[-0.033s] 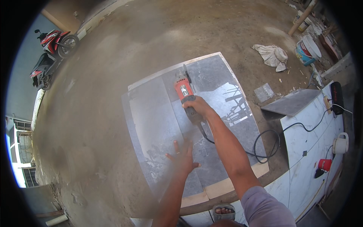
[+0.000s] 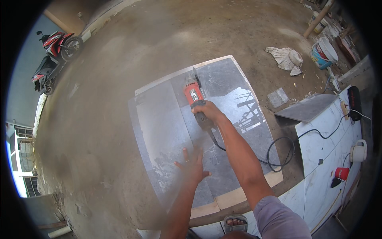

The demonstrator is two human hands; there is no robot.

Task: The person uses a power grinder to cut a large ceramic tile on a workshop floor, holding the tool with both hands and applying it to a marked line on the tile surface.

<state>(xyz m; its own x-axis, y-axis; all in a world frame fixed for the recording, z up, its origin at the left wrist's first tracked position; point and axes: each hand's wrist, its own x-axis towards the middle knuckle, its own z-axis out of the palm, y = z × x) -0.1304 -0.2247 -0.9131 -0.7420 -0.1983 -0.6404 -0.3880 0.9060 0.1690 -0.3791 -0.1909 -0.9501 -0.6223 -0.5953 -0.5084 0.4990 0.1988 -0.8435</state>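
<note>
My right hand (image 2: 208, 111) is wrapped round the body of a red and black angle grinder (image 2: 193, 92). The grinder's disc (image 2: 197, 77) stands on edge at the far part of a grey tile (image 2: 219, 77). My left hand (image 2: 193, 169) lies with spread fingers on a neighbouring grey tile (image 2: 159, 115), nearer to me. A long seam runs between the two tiles. A greyish blur covers part of my left hand and forearm. From the grinder's rear a black cord (image 2: 274, 163) loops away to the right.
White marbled tiles (image 2: 322, 147) lie at right, with a leaning grey tile (image 2: 310, 106), a black case (image 2: 354, 103), a white jug (image 2: 358, 151) and a red cup (image 2: 341, 173). Farther off are a cloth (image 2: 286, 59), a bucket (image 2: 324, 53) and a motorbike (image 2: 51, 59). My sandalled foot (image 2: 235, 223) is close by.
</note>
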